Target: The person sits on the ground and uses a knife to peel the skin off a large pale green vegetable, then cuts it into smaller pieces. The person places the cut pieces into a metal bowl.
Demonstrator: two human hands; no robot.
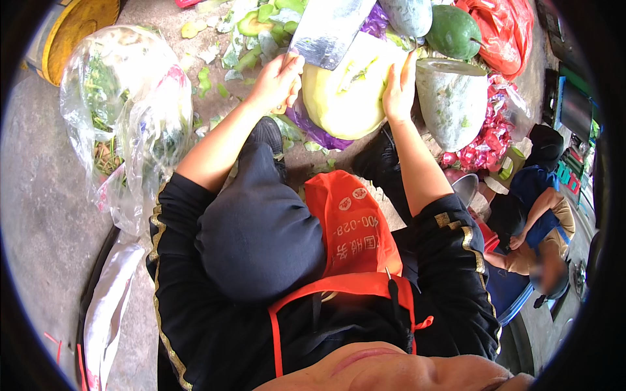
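My left hand point(280, 84) is closed around the handle of a broad metal cleaver point(333, 30), whose blade reaches over the upper left of a peeled, pale winter melon point(345, 100). The melon lies on a purple plastic bag point(313, 128) between my feet. My right hand point(401, 90) rests along the melon's right side with its fingers stretched out; part of the palm is hidden. Just right of that hand stands a cut, unpeeled winter melon piece point(452, 105) with a flat top.
Green peelings point(249, 58) litter the ground. At left are a clear bag of greens point(127, 107) and a yellow bucket point(80, 36). A green melon point(452, 33), a red plastic bag point(511, 34) and a net of red produce point(494, 127) lie at right. Another person point(538, 215) sits further right.
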